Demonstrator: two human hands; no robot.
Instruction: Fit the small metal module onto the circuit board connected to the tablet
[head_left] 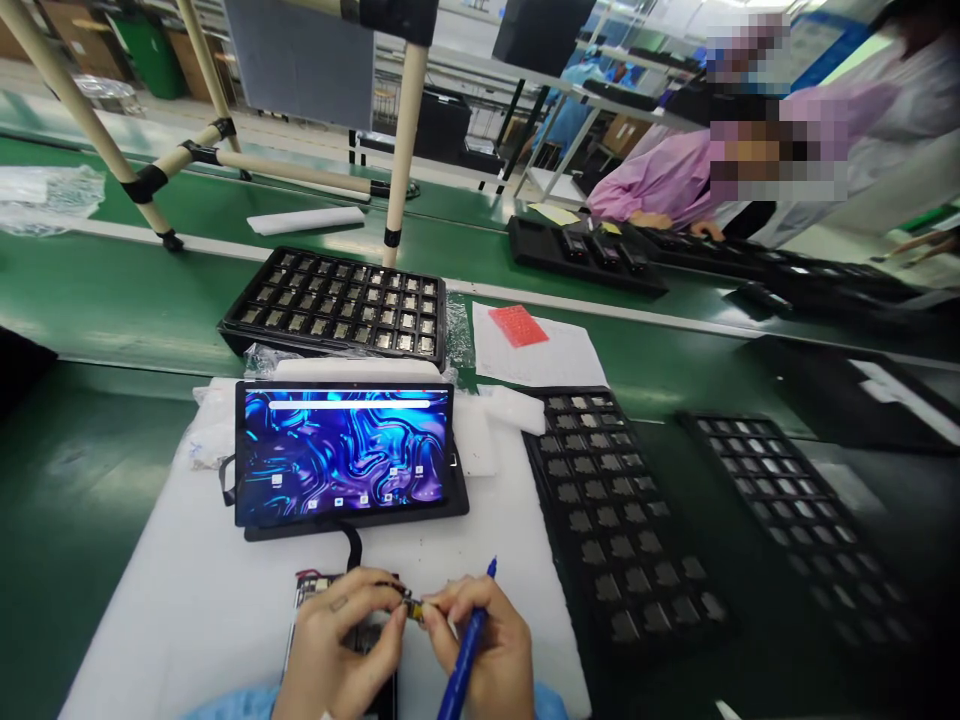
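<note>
Tablet (343, 462) behind hands, trays (622, 510) right.

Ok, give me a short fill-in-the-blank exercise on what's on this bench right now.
1. The right hand holds a blue ____.
2. The tablet screen is switched ____.
3. The red card lies on a sheet of white ____.
4. Both hands pinch a small part over the white ____.

Missing words: pen; on; paper; mat

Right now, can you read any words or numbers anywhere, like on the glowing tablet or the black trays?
No text here can be read.
Tablet screen: small app icons and a pale bar at the top, any labels too small to read.
Circuit board under the left hand: markings too blurred.
Blue pen in the right hand: no print visible.
Red sheet on white paper: only a dotted texture.
Black component trays: no labels visible.
</note>
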